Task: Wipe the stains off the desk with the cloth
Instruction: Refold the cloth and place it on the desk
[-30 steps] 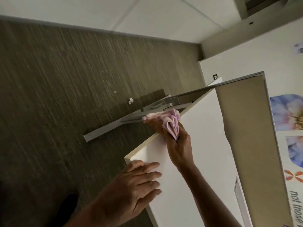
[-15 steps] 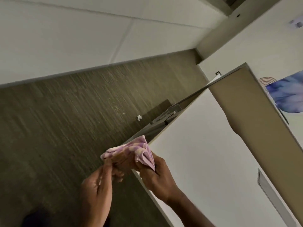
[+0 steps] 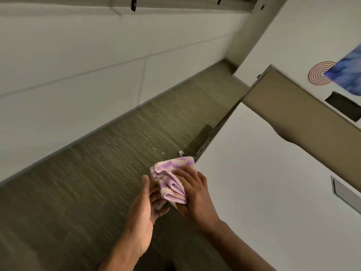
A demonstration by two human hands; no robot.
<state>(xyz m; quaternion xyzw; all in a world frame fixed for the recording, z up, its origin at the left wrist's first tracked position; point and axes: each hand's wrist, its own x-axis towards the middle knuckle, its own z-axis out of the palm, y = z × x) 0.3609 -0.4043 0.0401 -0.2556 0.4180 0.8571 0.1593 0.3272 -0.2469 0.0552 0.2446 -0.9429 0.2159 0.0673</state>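
A folded pink and lilac cloth (image 3: 170, 178) sits at the left edge of the white desk (image 3: 263, 182), bunched between both hands. My right hand (image 3: 195, 196) lies over the cloth and grips it from the right, resting on the desk edge. My left hand (image 3: 145, 204) is cupped just off the desk edge, its fingers under the cloth's lower left side. No stain is visible on the bare white surface.
A beige partition panel (image 3: 304, 114) stands along the desk's far side, with a grey cable slot (image 3: 343, 194) in the desk near it. Brown carpet (image 3: 88, 192) lies to the left, with a small white scrap (image 3: 180, 152) on it. A white wall (image 3: 78, 55) runs behind.
My left hand left the desk top and came up to the cloth at the desk edge. The cloth went from my right hand's fingertips into both hands. The view swung upward.
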